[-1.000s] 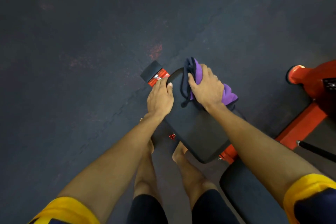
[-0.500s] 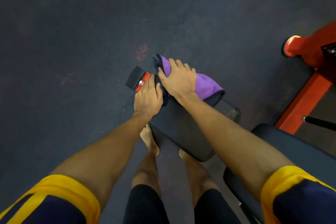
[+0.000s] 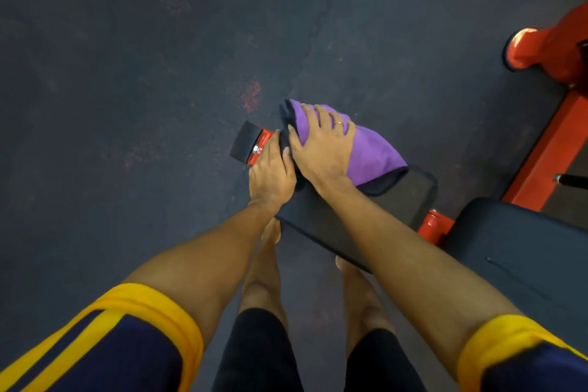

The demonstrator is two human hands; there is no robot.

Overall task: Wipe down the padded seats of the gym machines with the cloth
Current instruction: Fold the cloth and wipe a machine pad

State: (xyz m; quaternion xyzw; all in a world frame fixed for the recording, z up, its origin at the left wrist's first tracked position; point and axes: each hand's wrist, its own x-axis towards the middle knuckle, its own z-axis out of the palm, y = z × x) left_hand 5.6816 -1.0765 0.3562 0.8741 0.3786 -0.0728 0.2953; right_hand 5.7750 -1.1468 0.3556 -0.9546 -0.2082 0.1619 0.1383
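A black padded seat (image 3: 366, 216) of a red-framed gym machine lies below me at centre. A purple cloth (image 3: 372, 153) with a dark edge covers the pad's far end. My right hand (image 3: 321, 146) presses flat on the cloth with its fingers spread, and the thumb rests at the cloth's left edge. My left hand (image 3: 270, 172) rests on the pad's far left corner, its fingers straight, right beside the right hand. The pad's far end is hidden under the cloth and both hands.
A black end cap on a red tube (image 3: 248, 143) sticks out past the pad. A second black pad (image 3: 525, 248) sits at the right, with the red machine frame (image 3: 547, 149) and a red foot (image 3: 525, 48) behind it. Dark rubber floor (image 3: 127, 73) surrounds everything; my bare feet stand under the pad.
My right hand has slid the cloth toward the pad's far left end, and the cloth has spread out more behind the hand. My left hand has stayed on the pad's corner.
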